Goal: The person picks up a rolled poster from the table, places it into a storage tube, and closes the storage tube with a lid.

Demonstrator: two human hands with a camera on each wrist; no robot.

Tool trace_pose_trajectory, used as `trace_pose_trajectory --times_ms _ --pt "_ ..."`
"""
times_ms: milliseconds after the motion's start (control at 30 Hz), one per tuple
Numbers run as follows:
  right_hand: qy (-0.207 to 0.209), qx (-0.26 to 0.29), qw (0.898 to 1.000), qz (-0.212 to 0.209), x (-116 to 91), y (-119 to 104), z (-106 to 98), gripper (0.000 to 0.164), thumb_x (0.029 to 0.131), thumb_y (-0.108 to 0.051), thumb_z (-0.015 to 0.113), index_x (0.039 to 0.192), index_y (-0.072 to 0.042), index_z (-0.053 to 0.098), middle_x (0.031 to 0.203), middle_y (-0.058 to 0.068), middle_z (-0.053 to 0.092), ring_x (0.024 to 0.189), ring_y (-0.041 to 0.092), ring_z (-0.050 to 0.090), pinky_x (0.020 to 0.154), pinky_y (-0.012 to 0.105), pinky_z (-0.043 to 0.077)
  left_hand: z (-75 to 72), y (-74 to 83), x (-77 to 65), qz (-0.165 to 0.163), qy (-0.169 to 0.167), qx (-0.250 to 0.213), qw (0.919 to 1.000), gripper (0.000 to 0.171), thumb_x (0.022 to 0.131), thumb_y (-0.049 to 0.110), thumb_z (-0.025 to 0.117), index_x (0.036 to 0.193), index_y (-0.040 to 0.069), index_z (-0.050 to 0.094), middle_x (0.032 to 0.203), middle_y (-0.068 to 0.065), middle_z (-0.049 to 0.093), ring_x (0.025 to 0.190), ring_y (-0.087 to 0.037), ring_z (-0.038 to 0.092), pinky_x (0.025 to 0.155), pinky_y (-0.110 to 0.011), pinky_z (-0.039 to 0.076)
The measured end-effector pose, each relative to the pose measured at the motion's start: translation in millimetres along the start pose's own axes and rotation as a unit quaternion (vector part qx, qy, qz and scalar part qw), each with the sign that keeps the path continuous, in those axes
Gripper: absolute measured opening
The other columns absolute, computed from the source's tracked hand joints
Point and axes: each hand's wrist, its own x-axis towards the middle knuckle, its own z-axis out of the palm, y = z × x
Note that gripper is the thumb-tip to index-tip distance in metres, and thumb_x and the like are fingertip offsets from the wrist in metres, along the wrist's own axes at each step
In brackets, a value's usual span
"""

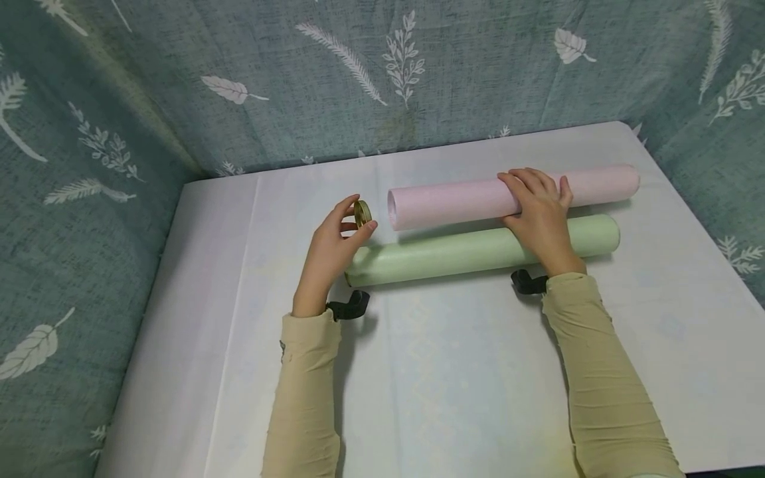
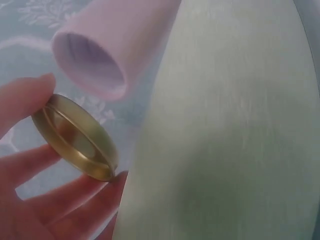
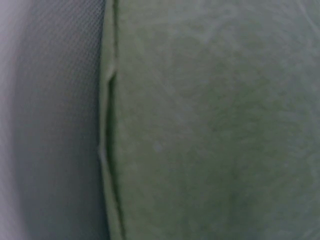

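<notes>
My left hand (image 1: 335,245) pinches a round gold lid (image 1: 362,214) between thumb and fingers, just left of a pink tube's open end. In the left wrist view the gold lid (image 2: 75,137) is tilted, its hollow side showing. The pink tube (image 1: 448,202) lies across the table, its left end (image 2: 90,65) uncapped and hollow. My right hand (image 1: 540,216) grips this tube from above near its middle. A green tube (image 1: 436,255) lies in front of it, passing under my right wrist. Green surface (image 3: 215,120) fills most of the right wrist view, hiding that hand.
Both tubes rest on a white-covered table (image 1: 454,372). Black wrist-camera mounts (image 1: 351,305) sit at each wrist, close to the green tube. Behind the table and along its sides hangs a teal leaf-patterned cloth (image 1: 335,99).
</notes>
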Motion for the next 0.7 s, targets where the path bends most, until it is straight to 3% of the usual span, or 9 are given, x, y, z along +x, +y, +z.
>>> trace_pose_trajectory --times_ms 300,700 --pt "0.001 -0.004 1.000 -0.003 0.4 2.8 0.7 0.063 0.068 -0.009 0.076 0.125 -0.020 0.051 0.127 0.003 0.047 0.124 0.022 0.031 0.102 0.052 -0.002 11.6 10.1 5.8 0.006 0.009 -0.015 0.9998 0.065 0.074 0.066 0.052 0.131 0.045 0.031 0.126 0.005 0.047 0.101 -0.011 0.053 0.078 -0.036 0.045" --pt "0.004 -0.004 1.000 -0.007 -0.1 2.3 1.0 0.063 0.068 -0.009 0.077 0.125 -0.021 0.051 0.127 0.003 0.047 0.123 0.023 0.031 0.101 0.054 -0.001 19.1 17.1 12.4 0.000 -0.031 -0.058 0.9978 0.060 0.073 0.066 0.053 0.127 0.049 0.035 0.125 0.005 0.048 0.088 -0.011 0.060 0.072 -0.034 0.048"
